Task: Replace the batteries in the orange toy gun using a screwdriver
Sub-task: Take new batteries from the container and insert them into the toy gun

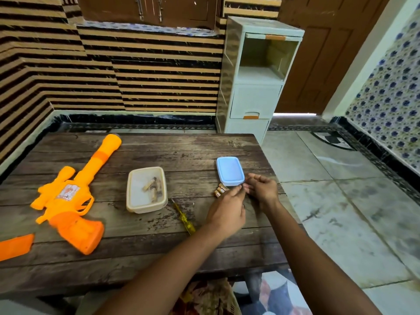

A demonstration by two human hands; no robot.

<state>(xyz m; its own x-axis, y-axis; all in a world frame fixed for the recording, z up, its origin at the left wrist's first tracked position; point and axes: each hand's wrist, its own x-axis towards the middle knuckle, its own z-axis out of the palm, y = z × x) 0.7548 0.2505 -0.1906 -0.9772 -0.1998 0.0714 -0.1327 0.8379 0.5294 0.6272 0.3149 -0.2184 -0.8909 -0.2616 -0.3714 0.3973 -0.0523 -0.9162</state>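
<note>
The orange toy gun (68, 194) lies on the left of the wooden table (159, 242), barrel pointing away. A loose orange cover piece (14, 246) sits at the near left edge. A yellow-handled screwdriver (184, 218) lies near the table's middle. Several gold batteries (219, 190) lie side by side just left of my left hand (227, 211). My right hand (262, 189) has its fingers curled. The fingertips of both hands meet at the near corner of a blue lid (230, 170). Whether they pinch anything is hidden.
A white open box (130, 194) holding several worn batteries stands between the gun and the screwdriver. A pale plastic drawer unit (252, 98) stands beyond the table's far right corner. The table's right edge runs close to my right hand, with tiled floor (341, 212) beyond it.
</note>
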